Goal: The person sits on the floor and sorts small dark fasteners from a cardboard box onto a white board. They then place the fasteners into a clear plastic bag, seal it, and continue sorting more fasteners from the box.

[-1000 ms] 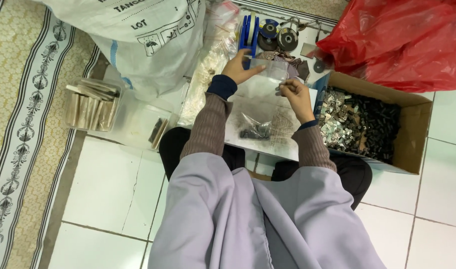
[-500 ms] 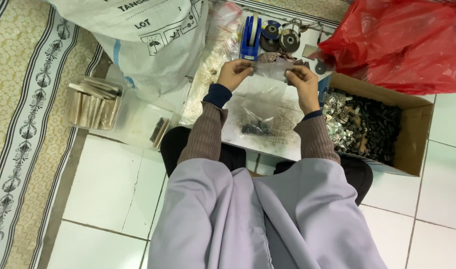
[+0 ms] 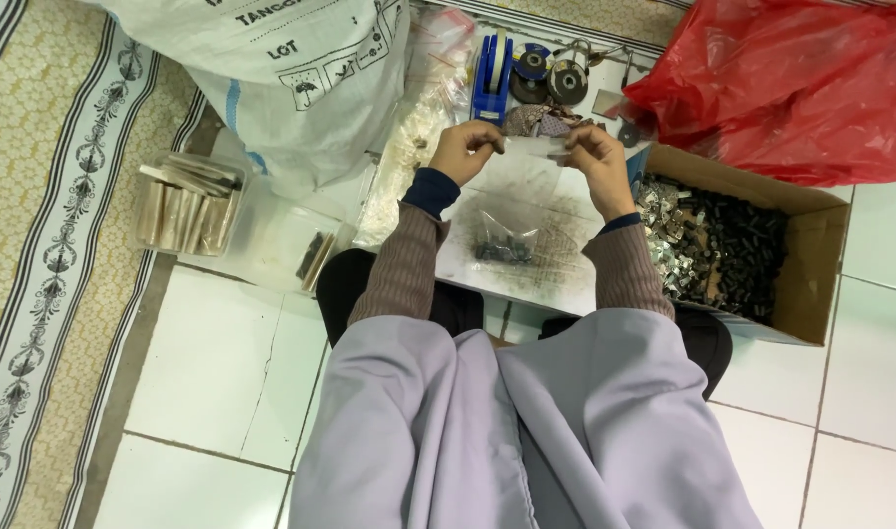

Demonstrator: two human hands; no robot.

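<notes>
Person sat on white tiled floor (image 3: 203,372), both hands raised over a white work sheet (image 3: 526,186). Left hand (image 3: 464,150) was closed, fingertips pinching the left top edge of a small clear plastic bag (image 3: 511,211); right hand (image 3: 593,162) closed the same way on the right top edge. Bag hung between the two hands, upright, mouth held up — a small heap of dark little parts (image 3: 499,250) sat at its bottom, just above the person's lap.

Cardboard box (image 3: 810,274) just right of the right forearm, full of mixed silvery and dark small parts. Red plastic bag (image 3: 791,78) behind the box. Blue tape dispenser (image 3: 493,78) and round tape rolls (image 3: 551,76) beyond the hands. Big white woven sack (image 3: 291,78) to the upper left, clear container (image 3: 188,206) with flat packets beside it — patterned rug (image 3: 46,196) at far left.
</notes>
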